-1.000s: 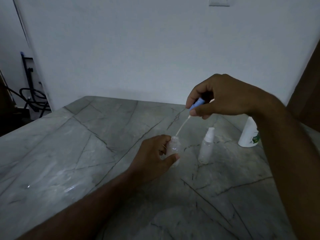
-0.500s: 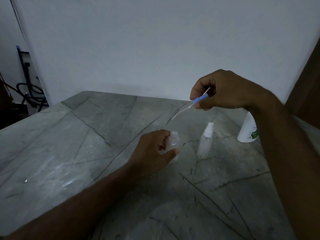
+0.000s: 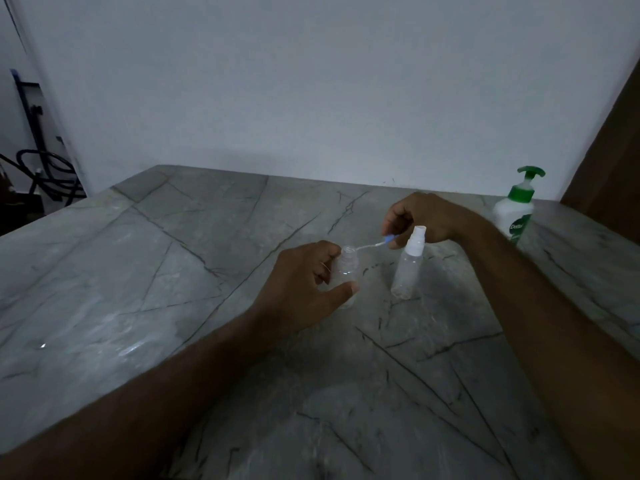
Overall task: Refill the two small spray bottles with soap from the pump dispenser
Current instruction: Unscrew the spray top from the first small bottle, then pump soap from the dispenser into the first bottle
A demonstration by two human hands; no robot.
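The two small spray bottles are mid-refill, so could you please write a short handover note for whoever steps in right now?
Left hand: shut around the open bottle, holding it upright on the table.
Right hand: pinching the blue sprayer head, lifted out, its dip tube tip beside the open neck.
Second bottle: upright just right of the first, white sprayer on, looks nearly empty.
Pump dispenser: far right of the table, untouched.
Done: first bottle uncapped.
Left: put the sprayer head down, pump soap into the open bottle, recap it, then uncap, fill and recap the second.
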